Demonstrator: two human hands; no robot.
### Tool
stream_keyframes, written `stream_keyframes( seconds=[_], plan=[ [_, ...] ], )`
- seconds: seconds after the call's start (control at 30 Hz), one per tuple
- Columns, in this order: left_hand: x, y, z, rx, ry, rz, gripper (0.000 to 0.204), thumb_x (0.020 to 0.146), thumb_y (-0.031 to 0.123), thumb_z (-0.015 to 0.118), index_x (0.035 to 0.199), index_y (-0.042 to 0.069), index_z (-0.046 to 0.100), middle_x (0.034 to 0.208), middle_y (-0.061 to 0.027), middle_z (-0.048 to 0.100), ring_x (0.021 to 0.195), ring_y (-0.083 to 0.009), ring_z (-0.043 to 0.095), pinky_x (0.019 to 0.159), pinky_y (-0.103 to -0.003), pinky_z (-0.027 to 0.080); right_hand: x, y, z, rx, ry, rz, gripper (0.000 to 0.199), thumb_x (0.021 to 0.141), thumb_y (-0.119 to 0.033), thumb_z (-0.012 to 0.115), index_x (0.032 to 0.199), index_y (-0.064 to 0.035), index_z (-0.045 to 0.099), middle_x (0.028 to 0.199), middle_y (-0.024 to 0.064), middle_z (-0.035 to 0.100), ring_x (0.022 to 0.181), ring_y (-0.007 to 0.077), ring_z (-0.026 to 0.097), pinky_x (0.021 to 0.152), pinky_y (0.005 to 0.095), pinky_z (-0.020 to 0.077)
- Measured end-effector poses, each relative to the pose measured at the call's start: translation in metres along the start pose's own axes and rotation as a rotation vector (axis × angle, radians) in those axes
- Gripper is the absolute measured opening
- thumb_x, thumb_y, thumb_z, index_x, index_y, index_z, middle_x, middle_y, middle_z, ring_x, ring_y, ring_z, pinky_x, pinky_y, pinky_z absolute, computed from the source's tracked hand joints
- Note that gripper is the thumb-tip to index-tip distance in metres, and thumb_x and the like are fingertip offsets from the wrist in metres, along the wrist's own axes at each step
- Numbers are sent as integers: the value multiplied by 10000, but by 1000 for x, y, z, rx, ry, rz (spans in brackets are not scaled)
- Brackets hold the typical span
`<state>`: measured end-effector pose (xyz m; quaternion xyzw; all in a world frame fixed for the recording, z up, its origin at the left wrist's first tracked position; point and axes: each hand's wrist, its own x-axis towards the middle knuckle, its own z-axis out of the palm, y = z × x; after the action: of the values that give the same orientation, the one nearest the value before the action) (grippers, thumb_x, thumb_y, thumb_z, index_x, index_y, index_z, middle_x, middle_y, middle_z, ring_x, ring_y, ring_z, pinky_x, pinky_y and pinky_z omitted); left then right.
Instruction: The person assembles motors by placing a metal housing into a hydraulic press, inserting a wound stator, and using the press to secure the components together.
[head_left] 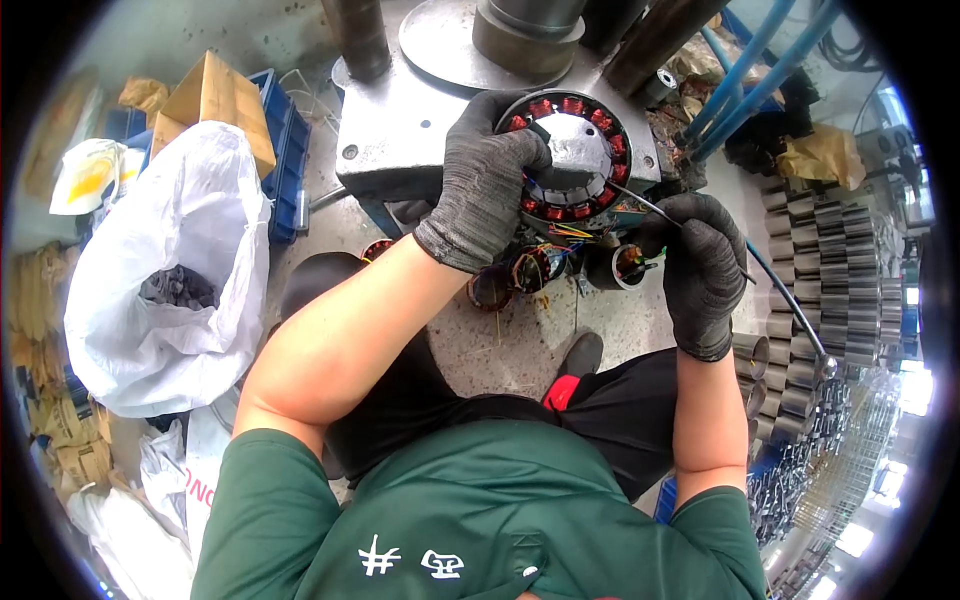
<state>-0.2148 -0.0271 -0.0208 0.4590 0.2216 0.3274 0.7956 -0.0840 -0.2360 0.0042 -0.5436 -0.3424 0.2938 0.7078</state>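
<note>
The left hand [492, 165], in a dark grey knitted glove, grips the left rim of a ring-shaped motor stator [617, 147] wound with red copper coils. The right hand [705, 270], gloved alike, is closed around a thin metal rod [648, 205] whose tip meets the ring's right side. The stator is between the hands, over the front of a steel machine bed [395, 135]. Nearer the body, below the hands, more wound stators [490, 288] sit near the floor. Well left of the left hand slumps an open white sack [110, 310]; right of the right hand stand rows of metal cylinders [850, 260].
</note>
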Motion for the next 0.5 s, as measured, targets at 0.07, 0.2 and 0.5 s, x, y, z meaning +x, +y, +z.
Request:
stream_keyframes(
  seconds=[0.07,0.2,0.5],
  plan=[
    [2,-2,0,-21,-1,9,459,721,23,608,1177,-34,589,909,-78,622,713,-176,632,600,-287,567,2,0,-2,68,-24,35,348,935,-231,614,1147,41,659,960,172,711,824,258,662,791,351,515],
    [3,-4,-1,-78,-13,26,409,779,-35,620,1186,-56,579,938,-116,655,773,-189,683,646,-281,613,5,6,-2,289,63,170,269,946,-185,589,1100,28,646,927,172,726,769,228,670,746,330,543],
    [0,8,5,225,45,229,331,820,15,686,1137,-39,608,952,-109,693,854,-183,702,788,-310,607,-17,-1,19,-252,-92,-247,269,939,-203,638,1085,20,675,944,159,692,752,183,638,653,298,514]
  ],
)
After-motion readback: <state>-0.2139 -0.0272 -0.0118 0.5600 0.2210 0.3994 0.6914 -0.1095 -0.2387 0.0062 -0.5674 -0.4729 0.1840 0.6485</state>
